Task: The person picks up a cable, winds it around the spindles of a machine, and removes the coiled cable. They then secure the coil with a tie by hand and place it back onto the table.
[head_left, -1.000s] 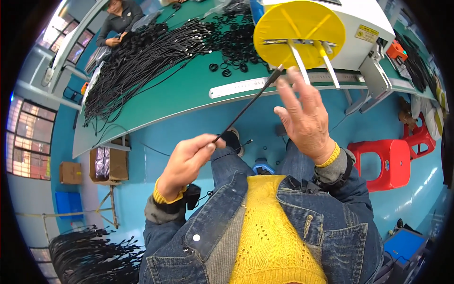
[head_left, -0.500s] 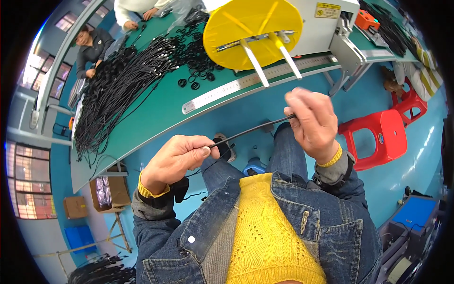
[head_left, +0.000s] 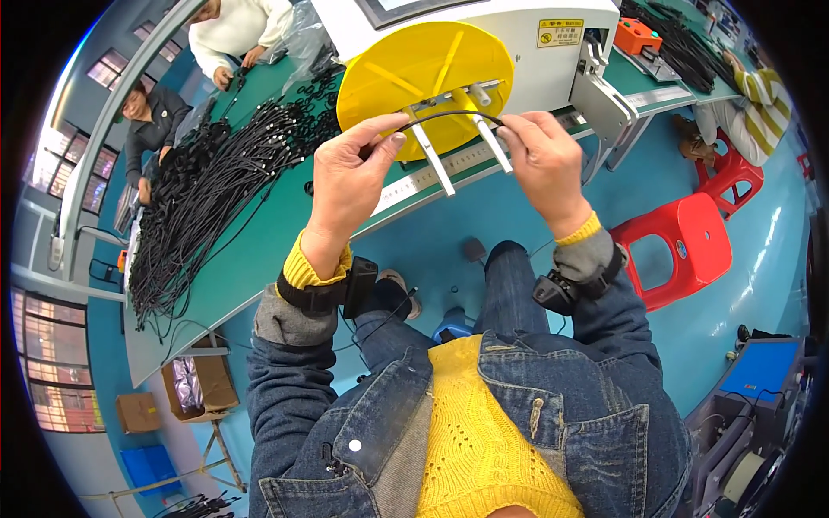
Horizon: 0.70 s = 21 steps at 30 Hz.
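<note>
A black cable (head_left: 452, 112) is stretched in a shallow arc between my two hands. My left hand (head_left: 347, 177) pinches one end between thumb and fingers. My right hand (head_left: 546, 162) grips the other side with closed fingers. Behind the cable stands a yellow disc (head_left: 367, 95), with two metal rods (head_left: 434, 162) jutting toward me. The cable crosses in front of the disc at the rods; whether it touches them I cannot tell.
A white machine (head_left: 544, 73) carries the disc on the green table (head_left: 233, 263). Many black cables (head_left: 216, 190) are heaped on the left. A metal ruler (head_left: 406, 186) lines the table edge. Two red stools (head_left: 704, 246) stand right. Other people sit at the far left and right.
Both hands have moved up and forward with the cable, from above my lap to the yellow disc. The cable now bows upward between them.
</note>
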### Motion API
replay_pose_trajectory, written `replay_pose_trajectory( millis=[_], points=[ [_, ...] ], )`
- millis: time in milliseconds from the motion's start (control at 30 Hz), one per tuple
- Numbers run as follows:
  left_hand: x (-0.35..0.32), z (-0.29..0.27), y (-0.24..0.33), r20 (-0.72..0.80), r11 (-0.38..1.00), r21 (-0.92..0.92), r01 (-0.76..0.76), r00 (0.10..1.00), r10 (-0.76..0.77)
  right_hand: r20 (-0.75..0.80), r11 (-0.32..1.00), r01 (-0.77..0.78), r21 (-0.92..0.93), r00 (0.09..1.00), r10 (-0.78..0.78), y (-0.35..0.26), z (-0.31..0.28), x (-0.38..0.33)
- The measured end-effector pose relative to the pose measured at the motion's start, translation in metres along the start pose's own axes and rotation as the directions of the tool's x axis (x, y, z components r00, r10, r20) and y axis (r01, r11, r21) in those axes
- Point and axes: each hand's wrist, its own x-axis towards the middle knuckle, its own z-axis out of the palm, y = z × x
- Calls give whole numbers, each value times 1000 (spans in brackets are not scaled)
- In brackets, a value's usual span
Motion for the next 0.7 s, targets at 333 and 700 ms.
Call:
replay_pose_trajectory(
  millis=[333, 700],
  points=[
    [7, 8, -29, -36, 997, -74, 1, 999, -3, -78, 967, -240, 83, 966, 246, 14, 46, 5],
    [-6, 17, -39, -94, 986, -164, -26, 996, 11, 144, 868, -489, 88, 868, 475, 9, 5, -70]
  ],
)
